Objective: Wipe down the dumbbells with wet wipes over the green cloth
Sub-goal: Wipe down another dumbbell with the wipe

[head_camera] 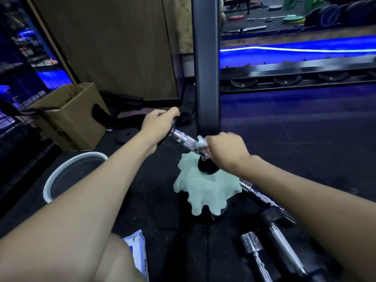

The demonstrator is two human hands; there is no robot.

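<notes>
Hands (pixel 157 123) (pixel 225 151) wipe one dumbbell (pixel 184 138); three lie beside.

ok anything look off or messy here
Mostly fine. The green cloth is bunched rather than flat, so it catches only the lower end of the dumbbell. Loose bars lie on the floor at right.

black rubber floor (pixel 305 139) (speckled), bucket (pixel 61 176), cardboard box (pixel 81 117)

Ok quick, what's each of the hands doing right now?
Left hand: closed on the upper black end of the dumbbell, holding it tilted.
Right hand: closed on a white wet wipe against the chrome handle, above the green cloth.
</notes>
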